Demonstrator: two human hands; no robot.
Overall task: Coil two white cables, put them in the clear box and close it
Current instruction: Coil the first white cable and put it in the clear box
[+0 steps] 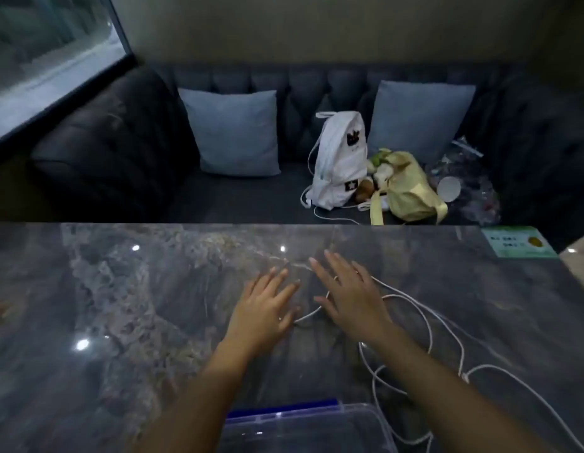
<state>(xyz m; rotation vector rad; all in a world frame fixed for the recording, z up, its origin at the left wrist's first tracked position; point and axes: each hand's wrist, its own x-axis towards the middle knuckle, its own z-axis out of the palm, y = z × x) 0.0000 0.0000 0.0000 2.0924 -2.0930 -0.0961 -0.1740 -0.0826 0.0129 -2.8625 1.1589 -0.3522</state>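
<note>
White cable (428, 325) lies in loose, tangled loops on the dark marble table (121, 305), running from between my hands off to the right and lower right. I cannot tell the two cables apart. My left hand (267, 308) reaches forward with its fingers spread flat over the table, just left of a cable loop. My right hand (346, 295) also has its fingers stretched out, over the far end of the cable. Neither hand holds anything. The clear box (310, 429) with a blue edge stands at the near table edge between my forearms.
Beyond the table's far edge is a dark sofa (121, 152) with two grey cushions, a white backpack (339, 158), a yellow-green bag (408, 188) and some clutter. A green card (519, 241) lies at the table's far right corner.
</note>
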